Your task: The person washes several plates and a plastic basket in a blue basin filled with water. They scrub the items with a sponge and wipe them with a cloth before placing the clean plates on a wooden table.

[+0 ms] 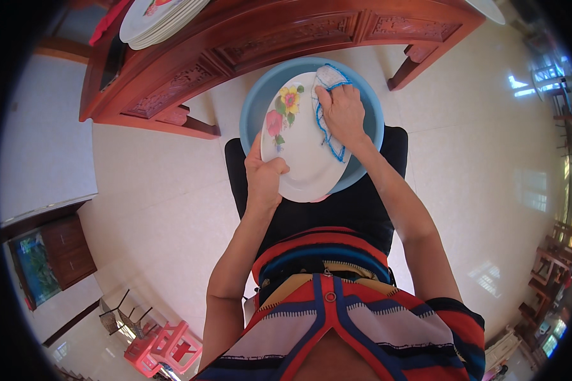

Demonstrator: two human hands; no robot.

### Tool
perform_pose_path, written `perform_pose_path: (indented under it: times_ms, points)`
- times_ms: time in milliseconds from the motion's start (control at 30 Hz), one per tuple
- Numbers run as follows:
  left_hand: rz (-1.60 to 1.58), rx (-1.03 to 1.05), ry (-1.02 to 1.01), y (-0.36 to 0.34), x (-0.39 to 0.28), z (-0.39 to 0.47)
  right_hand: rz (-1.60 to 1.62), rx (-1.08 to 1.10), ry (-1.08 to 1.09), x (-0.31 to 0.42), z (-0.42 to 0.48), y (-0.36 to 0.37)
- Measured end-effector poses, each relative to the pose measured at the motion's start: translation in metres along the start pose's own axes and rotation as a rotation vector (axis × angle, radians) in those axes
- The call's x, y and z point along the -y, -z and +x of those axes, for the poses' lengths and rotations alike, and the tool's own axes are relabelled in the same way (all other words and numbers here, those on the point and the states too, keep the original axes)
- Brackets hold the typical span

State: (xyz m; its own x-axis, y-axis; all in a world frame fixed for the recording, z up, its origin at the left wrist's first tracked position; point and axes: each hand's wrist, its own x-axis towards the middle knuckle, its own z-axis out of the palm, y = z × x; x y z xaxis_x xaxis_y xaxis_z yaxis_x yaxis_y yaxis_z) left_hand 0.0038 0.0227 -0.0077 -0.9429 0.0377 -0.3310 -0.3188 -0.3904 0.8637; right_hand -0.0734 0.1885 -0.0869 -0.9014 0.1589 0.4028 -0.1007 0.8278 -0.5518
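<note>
An oval white plate [305, 143] with printed flowers along its left side is tilted over a round blue basin [253, 112]. My left hand [263, 178] grips the plate's lower left edge, its thumb lying on the upper face. At the plate's upper right, my right hand [342, 114] presses a white cloth [331, 78] with blue crocheted edging against the rim. The cloth hangs down along the plate's right edge. Most of the basin's inside is hidden behind the plate and my right hand.
Beyond the basin stands a carved reddish wooden table [286, 40], bearing a stack of white plates [164, 21]. Another plate [488, 9] juts past its right end. Red plastic stools [164, 350] stand at lower left, wooden furniture [548, 271] along the right.
</note>
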Motion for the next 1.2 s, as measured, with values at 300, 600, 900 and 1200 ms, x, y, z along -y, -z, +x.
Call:
perform_pose_path:
  times_ms: [300,600,900,1200]
  points:
    - [0.243,-0.001,-0.442,-0.017,0.013,0.002,1.227,0.107,-0.932,0.037,-0.066,0.000]
    - [0.075,0.251,-0.315,0.008,-0.021,0.012,1.506,0.490,-0.830,-0.005,-0.038,0.038]
    - [0.173,0.137,0.277,0.040,-0.044,0.030,0.813,0.822,-0.253,-0.028,0.014,0.071]
    - [0.051,-0.108,0.095,0.010,-0.007,0.021,0.122,0.188,0.242,0.017,-0.038,0.023]
